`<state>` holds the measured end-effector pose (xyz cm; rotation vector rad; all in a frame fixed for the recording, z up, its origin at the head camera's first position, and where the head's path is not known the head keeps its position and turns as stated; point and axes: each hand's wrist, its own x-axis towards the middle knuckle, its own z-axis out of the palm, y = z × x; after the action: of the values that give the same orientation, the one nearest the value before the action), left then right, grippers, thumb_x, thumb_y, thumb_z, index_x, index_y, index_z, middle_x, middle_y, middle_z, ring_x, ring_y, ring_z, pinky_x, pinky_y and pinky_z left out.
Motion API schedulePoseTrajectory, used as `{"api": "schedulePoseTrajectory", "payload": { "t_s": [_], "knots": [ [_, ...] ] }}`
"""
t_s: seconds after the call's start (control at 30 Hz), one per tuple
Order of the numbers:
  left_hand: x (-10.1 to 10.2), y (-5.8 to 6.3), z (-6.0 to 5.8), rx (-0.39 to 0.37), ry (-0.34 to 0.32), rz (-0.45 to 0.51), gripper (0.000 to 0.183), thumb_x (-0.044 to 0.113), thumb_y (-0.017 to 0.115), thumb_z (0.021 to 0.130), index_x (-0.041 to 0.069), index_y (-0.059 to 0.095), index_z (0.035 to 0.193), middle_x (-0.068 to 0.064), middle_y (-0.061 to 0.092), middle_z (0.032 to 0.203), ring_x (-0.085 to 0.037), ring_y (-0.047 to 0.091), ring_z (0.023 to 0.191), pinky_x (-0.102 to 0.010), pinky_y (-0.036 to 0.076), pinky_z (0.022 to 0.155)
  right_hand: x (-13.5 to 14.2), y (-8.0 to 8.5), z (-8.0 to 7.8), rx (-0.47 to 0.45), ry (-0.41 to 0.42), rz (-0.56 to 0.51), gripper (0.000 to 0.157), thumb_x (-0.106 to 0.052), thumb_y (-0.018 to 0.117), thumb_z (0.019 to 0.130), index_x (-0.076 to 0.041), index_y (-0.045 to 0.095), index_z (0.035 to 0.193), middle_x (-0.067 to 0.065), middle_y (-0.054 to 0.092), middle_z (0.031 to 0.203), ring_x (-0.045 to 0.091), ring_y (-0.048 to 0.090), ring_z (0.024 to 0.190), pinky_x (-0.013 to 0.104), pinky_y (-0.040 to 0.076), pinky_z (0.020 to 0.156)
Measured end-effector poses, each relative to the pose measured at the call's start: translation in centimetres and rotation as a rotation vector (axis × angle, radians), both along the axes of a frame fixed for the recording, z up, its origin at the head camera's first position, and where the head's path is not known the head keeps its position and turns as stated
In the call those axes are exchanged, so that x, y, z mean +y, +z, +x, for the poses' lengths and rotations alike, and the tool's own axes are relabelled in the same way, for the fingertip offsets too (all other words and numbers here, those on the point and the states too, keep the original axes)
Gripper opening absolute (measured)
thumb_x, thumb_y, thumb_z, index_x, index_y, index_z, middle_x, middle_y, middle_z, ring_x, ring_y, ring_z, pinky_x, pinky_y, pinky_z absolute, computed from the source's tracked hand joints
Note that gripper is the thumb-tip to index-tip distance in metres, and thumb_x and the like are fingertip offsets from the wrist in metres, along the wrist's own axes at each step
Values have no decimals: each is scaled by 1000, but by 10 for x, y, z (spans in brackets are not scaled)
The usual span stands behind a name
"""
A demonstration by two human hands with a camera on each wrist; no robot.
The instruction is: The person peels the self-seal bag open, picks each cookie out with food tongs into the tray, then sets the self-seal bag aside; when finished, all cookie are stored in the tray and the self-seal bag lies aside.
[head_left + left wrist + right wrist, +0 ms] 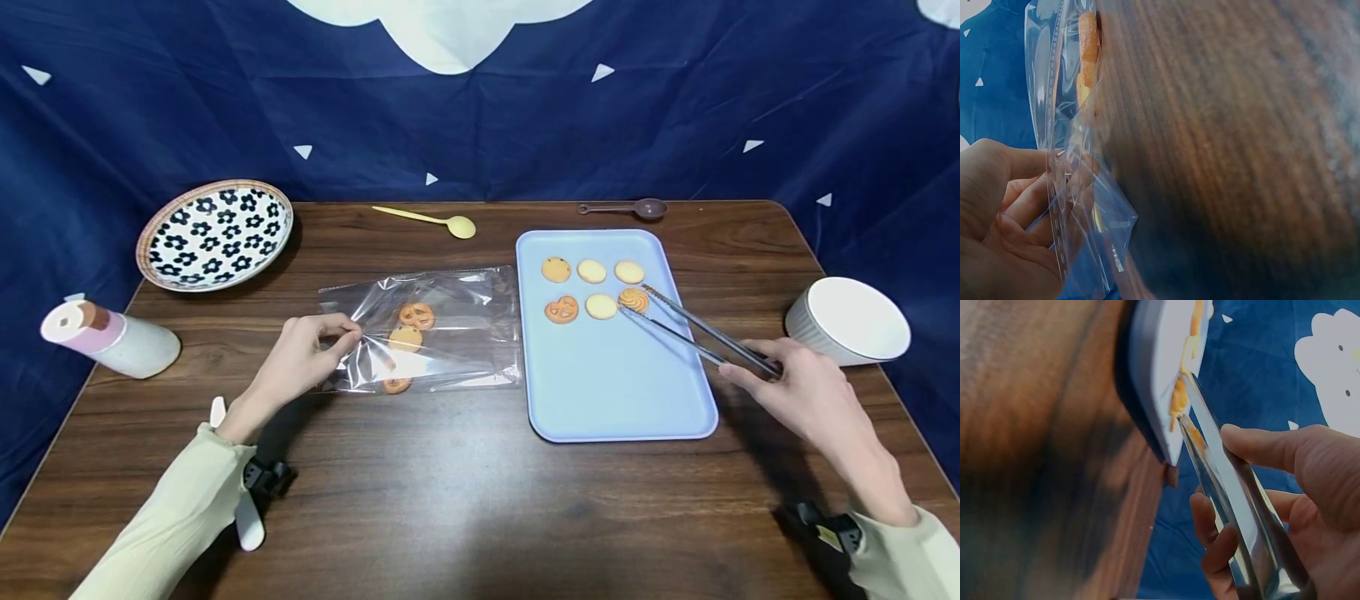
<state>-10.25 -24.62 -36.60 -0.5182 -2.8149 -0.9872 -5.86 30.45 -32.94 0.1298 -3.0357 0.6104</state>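
Note:
My left hand (311, 350) pinches the open end of a clear plastic bag (468, 333) between thumb and fingers. Inside the bag lie several cookies, among them a pretzel-shaped one (417, 316) and a round one (406, 338). In my right hand (806, 387) I grip metal tongs (720, 335), their tips on either side of a swirl cookie (633, 301) on the pale blue tray (618, 392). Beside it, in two rows, sit a pretzel cookie (562, 310) and several round cookies (592, 271). The right wrist view shows the tong tips (1184, 394) right at the swirl cookie.
A flower-patterned plate (217, 237) and a tilted pink-and-white canister (112, 340) stand at left. A yellow spoon (461, 227) and a brown spoon (649, 209) lie at the back. A white bowl (855, 321) is at right. A white utensil (249, 523) lies under my left forearm.

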Motion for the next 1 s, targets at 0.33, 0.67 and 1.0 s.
{"api": "schedulePoseTrajectory", "payload": {
  "t_s": [0.33, 0.67, 1.0],
  "knots": [
    [1, 0, 1, -3, 1, 2, 11, 9, 62, 91, 9, 69, 83, 2, 62, 67, -2, 33, 37, -22, 30, 37, -29, 3, -7, 165, 167, -77, 32, -22, 78, 78, -4, 70, 104, 3, 61, 82, 12, 46, 63, 18, 32, 54],
    [1, 1, 2, 2, 1, 6, 10, 8, 62, 90, 9, 69, 83, 1, 62, 67, -11, 45, 47, -23, 36, 43, -90, -2, -37, 111, 382, -34, 36, -27, 73, 83, -4, 69, 110, 5, 64, 94, 18, 56, 74, 38, 44, 63],
    [2, 0, 2, -20, 4, 7, 10, 8, 61, 91, 9, 70, 85, 0, 63, 68, -5, 38, 40, -24, 32, 38, -142, -12, -60, 37, 498, -42, 38, -31, 72, 83, -5, 69, 111, 5, 66, 96, 19, 57, 77, 35, 46, 62]
  ]
}}
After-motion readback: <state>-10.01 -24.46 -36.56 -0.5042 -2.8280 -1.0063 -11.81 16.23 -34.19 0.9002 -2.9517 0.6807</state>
